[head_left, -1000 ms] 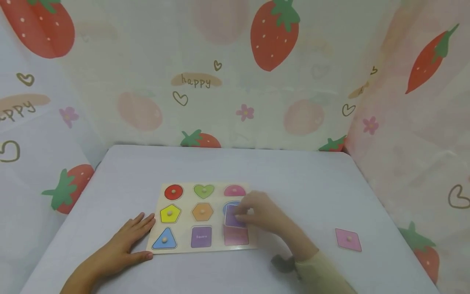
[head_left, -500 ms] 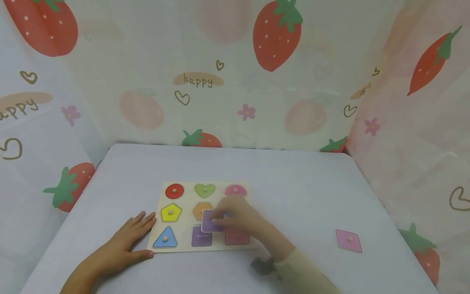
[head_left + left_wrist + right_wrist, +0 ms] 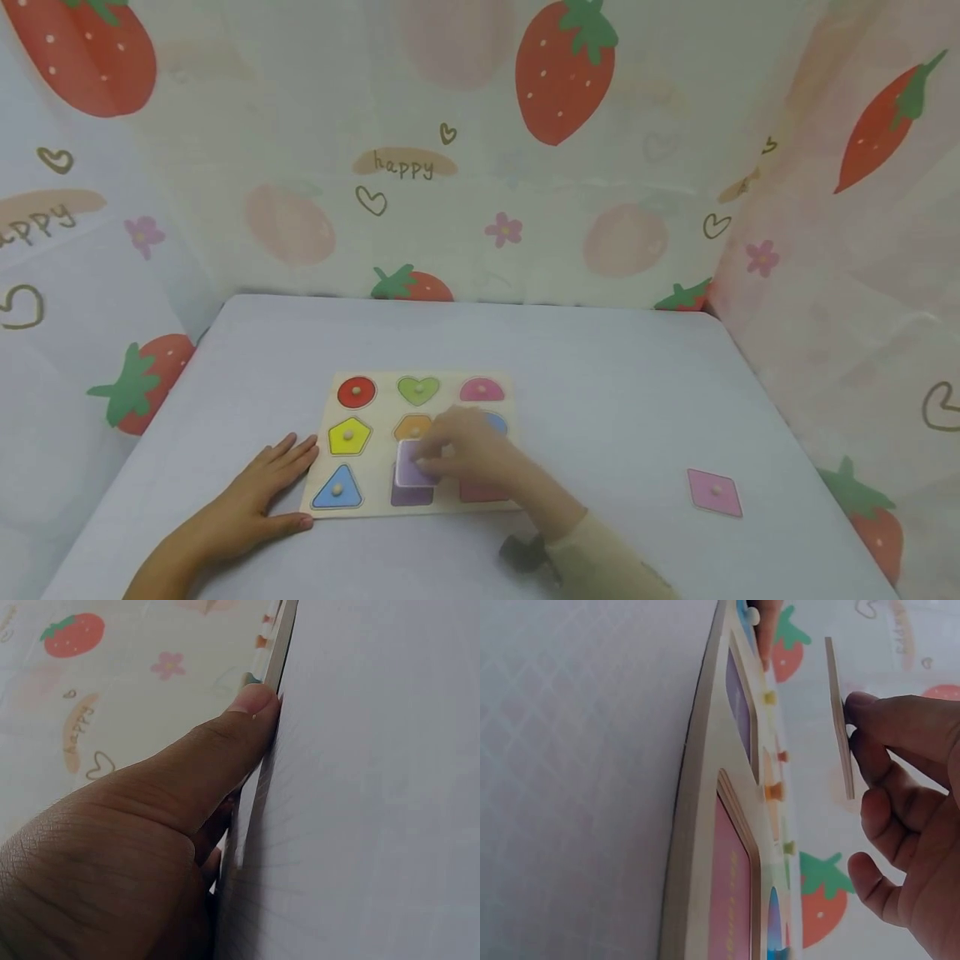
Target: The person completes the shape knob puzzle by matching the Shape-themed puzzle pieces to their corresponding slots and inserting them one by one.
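Note:
My right hand (image 3: 476, 446) pinches a purple square puzzle piece (image 3: 406, 463), seen edge-on as a thin wooden piece (image 3: 838, 712) in the right wrist view. It hangs apart from the wooden peg puzzle board (image 3: 378, 417), just above the purple square recess (image 3: 412, 497), which it partly covers in the head view. Spread fingers of my left hand (image 3: 251, 500) rest on the table against the board's left edge; the thumb (image 3: 232, 724) touches that edge low down. Beside the square recess lies a pink recess (image 3: 483, 492), partly behind the right hand.
A pink rhombus piece (image 3: 714, 493) with a knob lies on the white table (image 3: 600, 358), right of the board. Red circle (image 3: 356, 392), green heart (image 3: 417, 390), blue triangle (image 3: 337, 490) and several other knobbed pieces sit in the board. Strawberry-print curtains (image 3: 480, 183) stand around.
My right hand has carried the purple square left and toward the near edge, from over the blue piece to the square recess. The left hand has stayed in place.

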